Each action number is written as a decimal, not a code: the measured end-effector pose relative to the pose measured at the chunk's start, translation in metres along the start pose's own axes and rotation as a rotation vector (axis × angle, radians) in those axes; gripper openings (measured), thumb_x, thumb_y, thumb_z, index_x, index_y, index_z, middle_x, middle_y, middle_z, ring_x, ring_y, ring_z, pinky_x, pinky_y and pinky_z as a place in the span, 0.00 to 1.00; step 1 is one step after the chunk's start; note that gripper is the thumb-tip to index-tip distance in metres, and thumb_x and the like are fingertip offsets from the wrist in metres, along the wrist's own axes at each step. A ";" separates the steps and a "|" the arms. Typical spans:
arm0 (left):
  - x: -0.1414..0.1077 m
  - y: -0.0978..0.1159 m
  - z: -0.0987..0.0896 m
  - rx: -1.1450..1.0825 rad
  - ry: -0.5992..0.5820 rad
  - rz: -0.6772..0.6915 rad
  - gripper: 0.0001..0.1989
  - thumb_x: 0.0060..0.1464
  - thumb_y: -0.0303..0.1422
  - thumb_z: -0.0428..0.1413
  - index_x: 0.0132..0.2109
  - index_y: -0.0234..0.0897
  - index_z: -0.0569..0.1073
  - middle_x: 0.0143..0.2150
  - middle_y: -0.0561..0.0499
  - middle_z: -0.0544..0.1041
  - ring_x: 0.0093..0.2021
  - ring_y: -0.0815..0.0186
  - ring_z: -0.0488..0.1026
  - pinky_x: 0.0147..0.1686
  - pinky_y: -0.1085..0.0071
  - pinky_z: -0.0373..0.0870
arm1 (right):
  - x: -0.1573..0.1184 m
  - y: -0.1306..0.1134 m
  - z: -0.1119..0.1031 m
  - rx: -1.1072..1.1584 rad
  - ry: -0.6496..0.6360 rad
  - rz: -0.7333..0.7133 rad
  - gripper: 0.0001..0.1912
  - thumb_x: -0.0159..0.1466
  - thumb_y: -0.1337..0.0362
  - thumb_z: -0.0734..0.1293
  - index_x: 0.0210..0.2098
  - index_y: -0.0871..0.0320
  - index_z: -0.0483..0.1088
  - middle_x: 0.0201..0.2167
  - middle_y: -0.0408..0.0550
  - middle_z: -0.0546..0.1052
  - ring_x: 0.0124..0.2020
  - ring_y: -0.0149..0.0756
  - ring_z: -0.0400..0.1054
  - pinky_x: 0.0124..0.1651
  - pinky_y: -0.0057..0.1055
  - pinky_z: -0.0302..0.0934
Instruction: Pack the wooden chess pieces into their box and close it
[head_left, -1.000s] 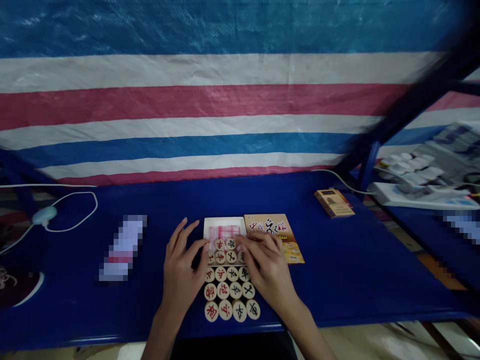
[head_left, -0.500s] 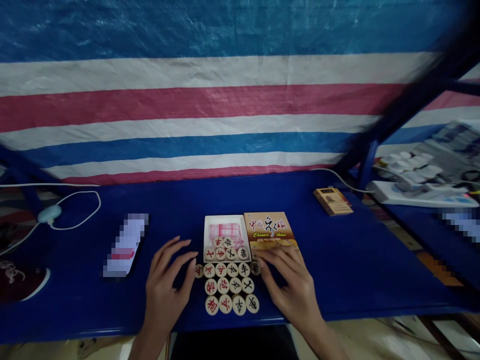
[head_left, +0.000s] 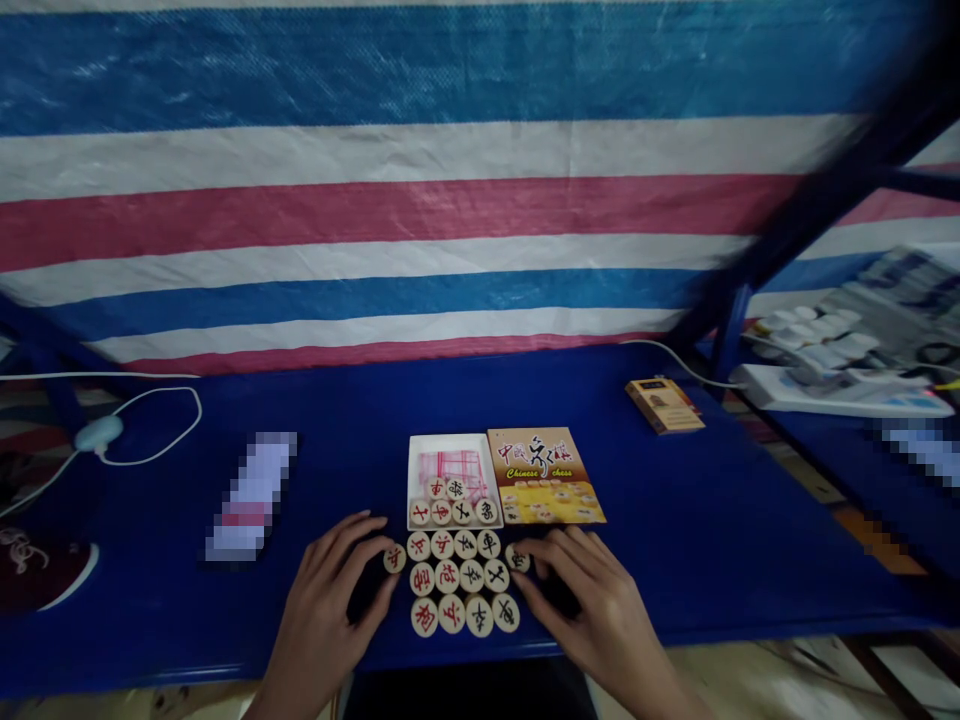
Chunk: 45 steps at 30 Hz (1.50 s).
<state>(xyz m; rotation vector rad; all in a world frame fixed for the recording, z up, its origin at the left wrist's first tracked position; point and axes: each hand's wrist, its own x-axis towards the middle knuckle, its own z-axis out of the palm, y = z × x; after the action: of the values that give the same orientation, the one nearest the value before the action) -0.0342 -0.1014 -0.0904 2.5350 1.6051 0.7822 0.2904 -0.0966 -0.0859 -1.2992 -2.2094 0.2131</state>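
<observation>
Between thumb and forefinger, my left hand (head_left: 337,590) grips a red-marked Chinese chess piece (head_left: 394,558) by its edge, just left of the rows. On the other side my right hand (head_left: 581,590) pinches a black-marked Chinese chess piece (head_left: 517,557). Rows of round pieces (head_left: 471,576) lie between the hands, red characters on the left and black on the right. Behind them an open white box (head_left: 415,465) contains several more pieces and a pink-patterned sheet (head_left: 450,466). Beside the box lies its brown and yellow Chinese chess lid (head_left: 551,500).
A phone (head_left: 251,500) lies on the blue table (head_left: 360,395) to the left, near a cable with a pale plug (head_left: 99,432). A small tan box (head_left: 665,404) stands back right. Further right are a white power strip (head_left: 840,390) and a dark shoe (head_left: 45,570) at far left.
Both hands have come down toward me, each bringing its outer piece nearer the middle row. The right hand has moved off the lid, leaving it fully visible.
</observation>
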 end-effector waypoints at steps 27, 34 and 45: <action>0.075 0.016 0.016 -0.106 0.223 -0.094 0.13 0.60 0.30 0.60 0.52 0.45 0.75 0.59 0.48 0.74 0.63 0.53 0.67 0.59 0.48 0.70 | 0.067 -0.009 0.020 -0.041 0.335 0.056 0.14 0.66 0.63 0.70 0.51 0.51 0.74 0.46 0.49 0.79 0.47 0.45 0.69 0.48 0.44 0.61; 0.082 0.016 0.017 -0.085 0.170 -0.100 0.13 0.60 0.30 0.60 0.52 0.45 0.74 0.64 0.48 0.70 0.67 0.51 0.62 0.60 0.46 0.68 | 0.070 -0.011 0.024 -0.072 0.314 0.086 0.14 0.67 0.63 0.69 0.52 0.50 0.74 0.47 0.47 0.79 0.50 0.47 0.67 0.51 0.46 0.59; 0.084 0.018 0.019 -0.047 0.118 -0.101 0.12 0.60 0.29 0.57 0.51 0.43 0.74 0.65 0.46 0.68 0.69 0.49 0.60 0.60 0.44 0.67 | 0.069 -0.012 0.025 -0.051 0.265 0.111 0.12 0.68 0.64 0.67 0.51 0.50 0.75 0.49 0.45 0.79 0.54 0.48 0.66 0.51 0.46 0.57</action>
<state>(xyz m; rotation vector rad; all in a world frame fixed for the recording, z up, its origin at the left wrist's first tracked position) 0.0171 -0.0334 -0.0687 2.3961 1.7125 0.9626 0.2421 -0.0417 -0.0750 -1.3929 -1.9341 0.0243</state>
